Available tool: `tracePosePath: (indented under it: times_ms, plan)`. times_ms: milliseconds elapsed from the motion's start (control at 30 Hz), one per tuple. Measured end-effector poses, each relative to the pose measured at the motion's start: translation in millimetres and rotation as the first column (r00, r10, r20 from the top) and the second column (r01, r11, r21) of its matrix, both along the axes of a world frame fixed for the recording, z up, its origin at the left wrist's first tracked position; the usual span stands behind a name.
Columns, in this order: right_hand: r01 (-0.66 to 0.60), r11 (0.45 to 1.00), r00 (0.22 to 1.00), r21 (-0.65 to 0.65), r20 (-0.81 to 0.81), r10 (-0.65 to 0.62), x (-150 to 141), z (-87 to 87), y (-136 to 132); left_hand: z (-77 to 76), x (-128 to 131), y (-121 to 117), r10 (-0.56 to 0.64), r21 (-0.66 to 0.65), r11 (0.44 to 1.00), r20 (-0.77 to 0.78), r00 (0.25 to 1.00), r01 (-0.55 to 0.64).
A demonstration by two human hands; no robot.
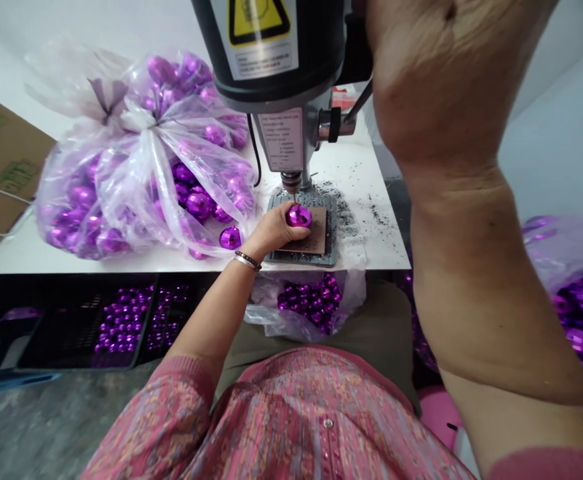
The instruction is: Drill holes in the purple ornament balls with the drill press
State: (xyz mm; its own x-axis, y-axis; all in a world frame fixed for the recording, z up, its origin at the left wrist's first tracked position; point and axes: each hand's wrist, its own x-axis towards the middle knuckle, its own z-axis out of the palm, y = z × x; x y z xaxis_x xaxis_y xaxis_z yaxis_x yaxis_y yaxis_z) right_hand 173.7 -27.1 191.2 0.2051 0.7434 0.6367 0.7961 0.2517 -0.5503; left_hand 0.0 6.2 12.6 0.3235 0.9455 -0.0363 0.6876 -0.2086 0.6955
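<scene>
Between the thumb and fingers of my left hand (272,232) is a shiny purple mirrored ball (299,215). The ball rests on a brown board (317,233) lying on the grey base (330,251) of a drill press (284,90). Directly above it, the bit (294,196) comes down to the ball's top; whether it has entered cannot be made out. My right hand (421,73) is raised beside the drill head, close to the camera. A metal lever (364,100) runs towards it, but its fingers are hidden.
Clear plastic bags (146,150) of purple balls fill the table's left side, with one loose ball (230,237) nearby. Dark shavings (344,210) litter the white table (378,230). Below are an open bag (354,293) and black crates (141,347) of smaller balls.
</scene>
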Motion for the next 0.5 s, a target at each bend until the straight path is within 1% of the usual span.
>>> tracePosePath:
  times_ms: [67,100,167,200,267,333,400,500]
  plan:
    - [0.093,0.995,0.994,-0.031,0.064,-0.09,-3.4,-4.2,-7.2,-4.4,1.0,-0.2,0.01,0.038,0.999,0.002,1.0,-0.01]
    - [0.103,0.995,0.993,-0.015,0.061,-0.102,-4.5,-8.4,-11.4,-6.4,1.6,-0.3,0.011,0.057,0.998,0.004,1.0,-0.011]
    - [0.042,0.995,0.999,0.089,-0.011,-0.041,-4.8,-21.5,-19.5,-9.2,2.8,-0.6,0.009,0.085,0.996,0.006,1.0,-0.009]
    - [-0.001,0.986,0.999,0.165,-0.031,0.006,-4.1,-30.1,-22.8,-10.1,3.4,-0.6,0.009,0.093,0.996,0.006,1.0,-0.01]
    - [-0.069,0.941,0.997,0.331,-0.02,0.08,-1.9,-49.5,-26.9,-11.4,4.1,-0.6,0.01,0.097,0.995,0.005,1.0,-0.011]
    - [-0.103,0.887,0.995,0.449,0.041,0.095,0.6,-68.2,-27.9,-12.6,4.3,-0.4,0.004,0.097,0.995,0.016,1.0,-0.005]
    - [-0.116,0.859,0.993,0.499,0.085,0.085,2.5,-82.6,-27.4,-14.3,4.2,0.0,-0.006,0.094,0.996,0.037,0.999,0.003]
    - [-0.118,0.849,0.99,0.516,0.124,0.063,3.8,-93.8,-26.3,-16.6,4.0,0.4,-0.003,0.098,0.995,0.056,0.998,-0.002]
